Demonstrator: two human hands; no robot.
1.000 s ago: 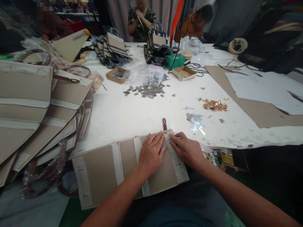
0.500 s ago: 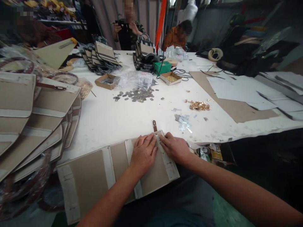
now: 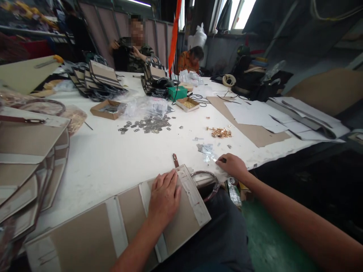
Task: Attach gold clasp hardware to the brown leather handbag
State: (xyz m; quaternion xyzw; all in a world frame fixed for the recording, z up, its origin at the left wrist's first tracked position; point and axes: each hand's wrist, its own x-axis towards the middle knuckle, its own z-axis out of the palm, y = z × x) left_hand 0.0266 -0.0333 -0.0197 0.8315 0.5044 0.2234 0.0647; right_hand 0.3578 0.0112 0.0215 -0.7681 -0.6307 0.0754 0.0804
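Note:
My left hand (image 3: pixel 164 197) lies flat, fingers together, on a beige and white bag panel (image 3: pixel 124 226) that hangs over the near table edge onto my lap. A short brown strap tab (image 3: pixel 175 160) sticks out past the panel's far edge. My right hand (image 3: pixel 231 166) is off the panel, to its right, with fingertips at a small heap of silver metal pieces (image 3: pixel 206 149) on the white table (image 3: pixel 113 155). Whether it grips one is not visible. A brown loop handle (image 3: pixel 208 177) shows beside the panel.
Stacked beige bag panels (image 3: pixel 28 158) fill the left. Loose dark metal fittings (image 3: pixel 147 124), a gold heap (image 3: pixel 220 132), two small cardboard boxes (image 3: pixel 105 109) and a green box (image 3: pixel 177 92) lie mid-table. Brown card and white sheets (image 3: pixel 255 117) sit right. Two people sit at the far side.
My right hand left the panel and moved right to the silver metal pieces. My left hand stayed pressed on the panel. The view tilted upward and left.

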